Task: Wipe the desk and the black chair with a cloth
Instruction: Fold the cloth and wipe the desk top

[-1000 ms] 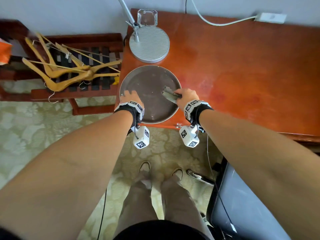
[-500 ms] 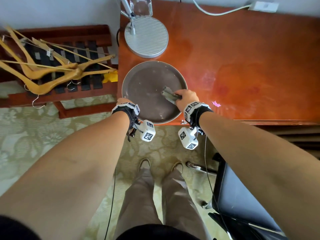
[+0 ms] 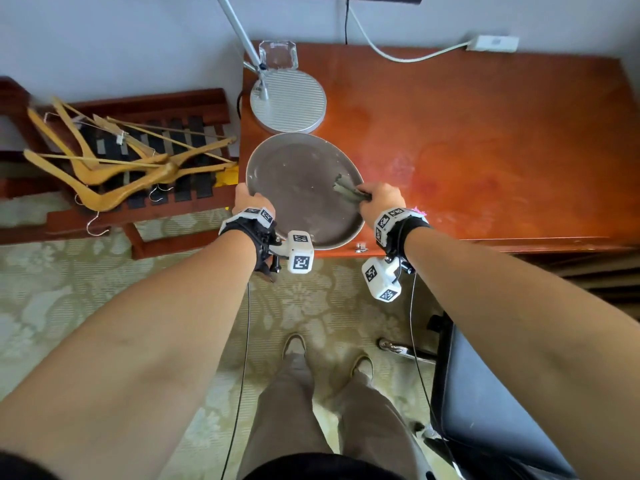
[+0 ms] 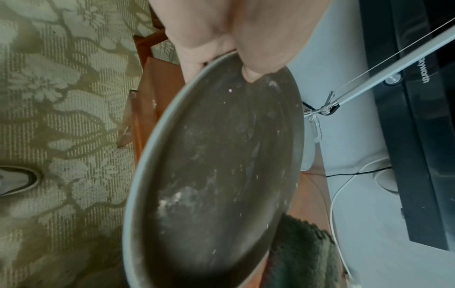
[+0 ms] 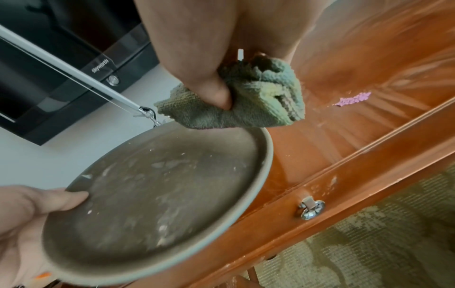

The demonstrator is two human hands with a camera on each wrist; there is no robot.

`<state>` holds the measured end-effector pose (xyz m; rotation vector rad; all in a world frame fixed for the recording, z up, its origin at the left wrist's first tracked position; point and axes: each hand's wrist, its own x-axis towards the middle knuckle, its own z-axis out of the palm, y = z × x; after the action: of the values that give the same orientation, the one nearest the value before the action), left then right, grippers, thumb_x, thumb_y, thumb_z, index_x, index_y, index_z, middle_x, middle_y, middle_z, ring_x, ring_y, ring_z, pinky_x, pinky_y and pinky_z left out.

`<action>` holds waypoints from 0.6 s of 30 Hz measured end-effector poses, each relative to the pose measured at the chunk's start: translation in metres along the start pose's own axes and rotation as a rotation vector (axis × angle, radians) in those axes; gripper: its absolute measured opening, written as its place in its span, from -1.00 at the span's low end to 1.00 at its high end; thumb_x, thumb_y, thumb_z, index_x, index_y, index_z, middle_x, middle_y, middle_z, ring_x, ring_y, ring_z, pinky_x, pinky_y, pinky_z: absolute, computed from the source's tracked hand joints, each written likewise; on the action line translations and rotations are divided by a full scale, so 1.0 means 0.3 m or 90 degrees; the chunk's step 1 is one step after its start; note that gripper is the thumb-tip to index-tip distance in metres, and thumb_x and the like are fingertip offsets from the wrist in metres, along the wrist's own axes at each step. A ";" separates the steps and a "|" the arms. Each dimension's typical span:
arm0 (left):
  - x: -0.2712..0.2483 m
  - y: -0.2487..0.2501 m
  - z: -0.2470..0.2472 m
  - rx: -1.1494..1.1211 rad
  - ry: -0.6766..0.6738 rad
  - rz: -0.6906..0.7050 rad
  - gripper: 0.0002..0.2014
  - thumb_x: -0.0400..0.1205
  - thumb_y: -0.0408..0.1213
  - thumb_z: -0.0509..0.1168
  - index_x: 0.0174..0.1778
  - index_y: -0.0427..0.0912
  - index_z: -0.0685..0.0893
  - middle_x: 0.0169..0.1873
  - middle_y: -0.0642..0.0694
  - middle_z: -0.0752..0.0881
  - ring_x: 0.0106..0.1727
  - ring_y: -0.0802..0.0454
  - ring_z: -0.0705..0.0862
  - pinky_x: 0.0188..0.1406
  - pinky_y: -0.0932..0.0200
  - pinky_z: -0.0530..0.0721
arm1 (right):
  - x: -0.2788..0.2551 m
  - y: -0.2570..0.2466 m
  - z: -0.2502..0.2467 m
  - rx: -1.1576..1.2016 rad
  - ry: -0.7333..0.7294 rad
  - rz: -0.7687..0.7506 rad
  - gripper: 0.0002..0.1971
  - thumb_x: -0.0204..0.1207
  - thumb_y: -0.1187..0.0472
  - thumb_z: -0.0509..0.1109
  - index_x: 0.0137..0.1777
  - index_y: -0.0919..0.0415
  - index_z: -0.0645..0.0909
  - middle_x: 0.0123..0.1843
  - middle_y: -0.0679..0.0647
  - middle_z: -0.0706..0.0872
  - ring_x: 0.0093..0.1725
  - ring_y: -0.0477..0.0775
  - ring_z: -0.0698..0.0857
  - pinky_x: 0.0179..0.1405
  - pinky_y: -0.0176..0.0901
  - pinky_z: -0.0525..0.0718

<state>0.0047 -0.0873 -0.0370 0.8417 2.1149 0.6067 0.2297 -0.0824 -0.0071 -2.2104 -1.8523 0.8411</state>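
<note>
An orange-brown desk carries a round grey-brown tray at its front left corner. My left hand grips the tray's left rim, thumb over the edge and inside the tray. My right hand pinches a crumpled green cloth at the tray's right rim. In the right wrist view the cloth hangs just above the tray, which looks tilted. The black chair stands at the lower right, behind my right arm.
A lamp base and a glass ashtray sit just behind the tray. A white power strip lies at the desk's back edge. Wooden hangers lie on a slatted rack to the left. A drawer knob sticks out below the desk edge.
My left hand has slid from the tray's front left part to its left rim and taken hold there. The right hand still holds the cloth at the right rim.
</note>
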 end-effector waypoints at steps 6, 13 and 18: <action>-0.134 -0.037 0.067 0.016 0.002 0.057 -0.71 0.78 -0.26 0.06 0.35 -0.19 0.55 0.15 -0.22 0.65 0.14 -0.23 0.62 0.12 0.07 0.46 | -0.069 0.159 -0.089 0.080 0.095 0.038 -0.57 0.41 0.35 0.19 0.17 -0.01 0.71 -0.04 0.14 0.77 -0.05 0.26 0.72 0.03 -0.01 0.73; -0.368 -0.066 0.297 0.059 -0.043 0.089 -0.71 0.79 -0.23 0.06 0.32 -0.22 0.58 -0.03 -0.12 0.58 -0.02 -0.15 0.58 -0.03 0.13 0.42 | -0.146 0.460 -0.188 0.189 0.129 0.091 -0.57 0.42 0.35 0.17 0.21 0.04 0.65 0.06 0.13 0.75 0.03 0.24 0.70 0.11 0.06 0.70; -0.476 -0.114 0.445 0.092 -0.058 0.081 -0.71 0.78 -0.22 0.08 0.30 -0.22 0.60 -0.03 -0.12 0.59 -0.04 -0.14 0.57 -0.03 0.15 0.43 | -0.154 0.624 -0.224 0.197 0.135 0.107 -0.58 0.45 0.36 0.15 0.22 0.06 0.65 0.01 0.08 0.72 -0.04 0.16 0.67 0.09 -0.06 0.68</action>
<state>0.1678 -0.1954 -0.0702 1.0709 2.0523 0.4751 0.4209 -0.1533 -0.0192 -2.1801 -1.3555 0.8184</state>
